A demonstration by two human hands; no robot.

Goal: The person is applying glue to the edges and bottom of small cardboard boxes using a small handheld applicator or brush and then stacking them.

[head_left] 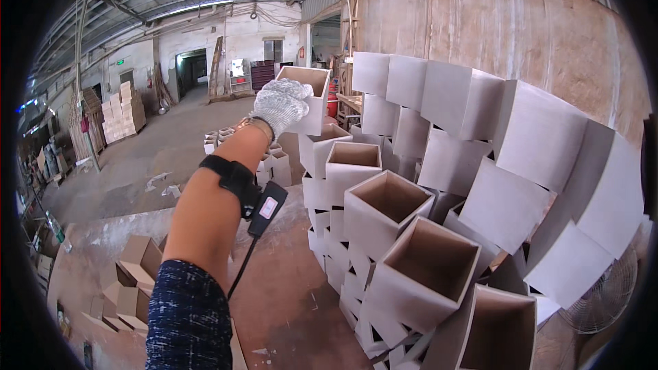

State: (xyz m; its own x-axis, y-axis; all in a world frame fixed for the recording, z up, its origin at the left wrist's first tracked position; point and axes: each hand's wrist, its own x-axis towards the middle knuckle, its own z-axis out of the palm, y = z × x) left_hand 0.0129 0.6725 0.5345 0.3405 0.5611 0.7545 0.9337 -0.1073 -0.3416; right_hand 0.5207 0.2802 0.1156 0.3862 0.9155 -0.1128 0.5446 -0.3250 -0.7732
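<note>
My left hand (282, 103), in a grey-white knitted glove, is closed over the near left side of an open square box (314, 115), whitish outside and brown inside. I hold it above the far end of the reddish-brown bench (288, 260), at the far end of a tall stack of similar whitish boxes (449, 164) along the right side; I cannot tell whether it touches them. Plain brown boxes (140, 260) lie toward the bench's near left corner.
</note>
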